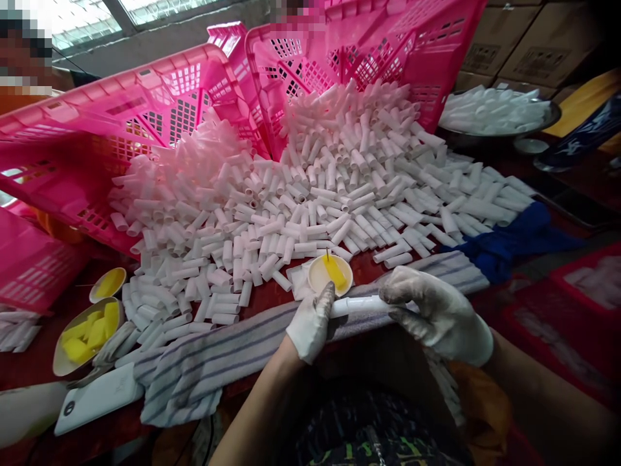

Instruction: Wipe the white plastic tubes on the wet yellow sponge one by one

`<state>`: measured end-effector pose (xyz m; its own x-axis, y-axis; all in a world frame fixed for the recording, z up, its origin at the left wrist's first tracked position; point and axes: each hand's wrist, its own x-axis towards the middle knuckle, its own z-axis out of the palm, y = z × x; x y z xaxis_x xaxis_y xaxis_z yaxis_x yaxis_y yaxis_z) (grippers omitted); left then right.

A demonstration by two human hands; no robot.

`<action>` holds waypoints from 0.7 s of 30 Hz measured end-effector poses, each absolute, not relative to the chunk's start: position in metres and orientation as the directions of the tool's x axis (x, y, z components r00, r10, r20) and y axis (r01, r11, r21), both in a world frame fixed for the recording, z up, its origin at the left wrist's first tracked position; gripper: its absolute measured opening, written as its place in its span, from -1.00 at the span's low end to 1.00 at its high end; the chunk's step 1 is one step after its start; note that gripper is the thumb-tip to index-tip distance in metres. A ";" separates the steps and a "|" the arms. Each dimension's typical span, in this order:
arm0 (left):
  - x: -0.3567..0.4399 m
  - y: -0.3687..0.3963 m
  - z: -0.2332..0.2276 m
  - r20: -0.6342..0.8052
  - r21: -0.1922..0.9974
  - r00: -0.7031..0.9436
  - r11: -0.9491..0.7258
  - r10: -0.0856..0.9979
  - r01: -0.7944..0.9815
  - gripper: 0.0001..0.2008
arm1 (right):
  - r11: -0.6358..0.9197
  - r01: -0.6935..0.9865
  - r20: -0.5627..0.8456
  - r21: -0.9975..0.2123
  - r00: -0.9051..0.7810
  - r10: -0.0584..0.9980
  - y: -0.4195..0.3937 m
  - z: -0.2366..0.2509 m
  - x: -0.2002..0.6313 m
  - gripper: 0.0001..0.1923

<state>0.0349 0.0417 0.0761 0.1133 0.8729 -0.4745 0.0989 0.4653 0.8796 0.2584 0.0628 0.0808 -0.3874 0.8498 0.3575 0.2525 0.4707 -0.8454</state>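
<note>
So, far left on the desk (pixel 39 362) sat a bowl of yellow chunks (pixel 85 333) and a white phone (pixel 97 398), with a smaller yellow dish (pixel 107 283) behind them. Pink crates (pixel 145 110) were tipped over, spilling a huge pile of white tubes (pixel 301 194) across the middle. Down front, the gloved left hand (pixel 310 323) was pinched shut on one end of a single white tube (pixel 359 304), held just above a striped towel (pixel 218 362). A little cup with a yellow stick (pixel 330 273) sat just behind it. The gloved right hand (pixel 439 314) was clamped on the tube's other end. Off right was a blue cloth (pixel 514 243).
</note>
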 end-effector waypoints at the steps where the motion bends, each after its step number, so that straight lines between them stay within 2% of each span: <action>1: 0.037 0.043 0.077 -0.472 0.881 0.104 0.462 0.876 0.104 -0.41 | 0.500 0.236 0.388 -0.833 -0.396 0.832 0.063 0.080 0.258 -0.93; 3: 0.043 0.044 0.080 -0.396 0.905 0.059 0.379 0.916 0.192 -0.46 | 0.518 0.228 0.401 -0.825 -0.411 0.819 0.063 0.076 0.254 -0.91; 6: 0.052 0.045 0.082 -0.213 0.900 -0.004 0.198 0.977 0.389 -0.53 | 0.559 0.371 0.412 -0.741 -0.406 0.816 0.065 0.069 0.247 -0.93; 8: 0.057 0.046 0.081 -0.200 0.887 0.037 0.165 0.979 0.431 -0.57 | 0.684 0.469 0.519 -0.559 -0.445 0.730 0.067 0.069 0.244 -0.87; 11: 0.065 0.050 0.076 -0.277 0.899 0.159 0.197 0.948 0.390 -0.59 | 0.811 0.535 0.650 -0.237 -0.533 0.541 0.069 0.078 0.241 -0.83; 13: 0.073 0.050 0.074 -0.271 0.897 0.138 0.198 0.953 0.396 -0.60 | 0.803 0.566 0.705 -0.188 -0.491 0.511 0.068 0.085 0.236 -0.80; 14: 0.079 0.049 0.074 -0.255 0.887 0.089 0.197 0.963 0.418 -0.58 | 0.771 0.596 0.721 -0.224 -0.431 0.543 0.067 0.087 0.234 -0.77; 16: 0.092 0.044 0.075 -0.215 0.854 -0.006 0.191 0.977 0.483 -0.55 | 0.631 0.660 0.671 -0.407 -0.253 0.697 0.062 0.085 0.231 -0.72; 17: 0.098 0.040 0.076 -0.188 0.838 -0.010 0.166 0.982 0.519 -0.55 | 0.528 0.665 0.586 -0.529 -0.164 0.793 0.058 0.081 0.234 -0.69; 19: 0.104 0.033 0.078 -0.125 0.820 0.083 0.056 0.989 0.570 -0.59 | 0.310 0.606 0.344 -0.733 -0.063 0.937 0.048 0.070 0.253 -0.66; 21: 0.096 0.029 0.078 -0.035 0.810 0.184 -0.079 0.982 0.580 -0.67 | 0.156 0.553 0.144 -0.818 -0.065 0.987 0.039 0.058 0.288 -0.65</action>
<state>0.0964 0.0293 0.0781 0.1837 0.9824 -0.0354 0.5804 -0.0793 0.8104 0.2882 0.0392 0.0582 -0.0647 0.9875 0.1439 0.5531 0.1555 -0.8185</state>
